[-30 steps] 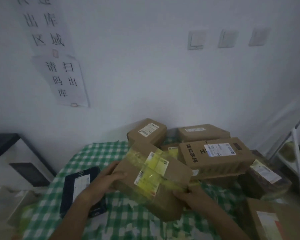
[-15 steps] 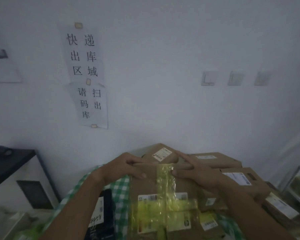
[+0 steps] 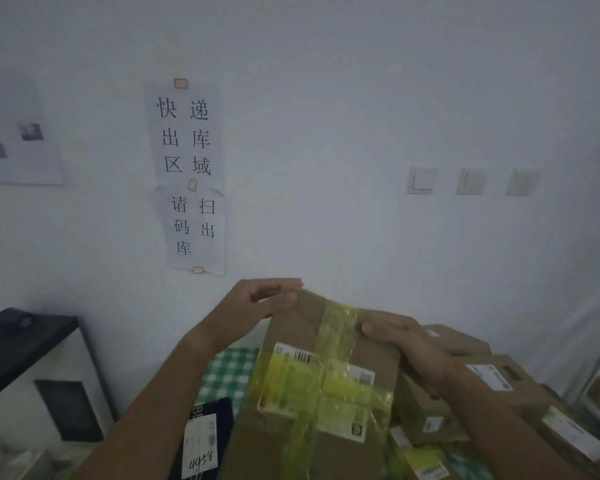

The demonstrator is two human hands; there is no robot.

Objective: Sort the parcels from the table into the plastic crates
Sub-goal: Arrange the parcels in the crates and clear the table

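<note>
While the camera is tilting up toward the wall, the taped parcel [image 3: 321,386] is rising with it: a second ago it was low over the green-checked desk [image 3: 227,372], and now it is standing nearly on end in front of the person, label side facing the camera. That suggests the person is checking the label before choosing a crate; no plastic crate is showing in the view, so the sorting of this parcel is not yet done.

Both hands are moving up to the parcel's top edge. The left hand [image 3: 257,304] is gripping the upper left corner, fingers curling over the far side and thumb lying on the near face. The right hand [image 3: 399,336] is holding the upper right edge, thumb pressing on the yellow tape and fingers wrapping behind. Both forearms are reaching forward and upward from the bottom of the view.

Behind and to the right, the other cardboard parcels [image 3: 492,379] are lying piled on the desk, and a dark flat parcel [image 3: 205,434] is lying just left of the held one.
</note>
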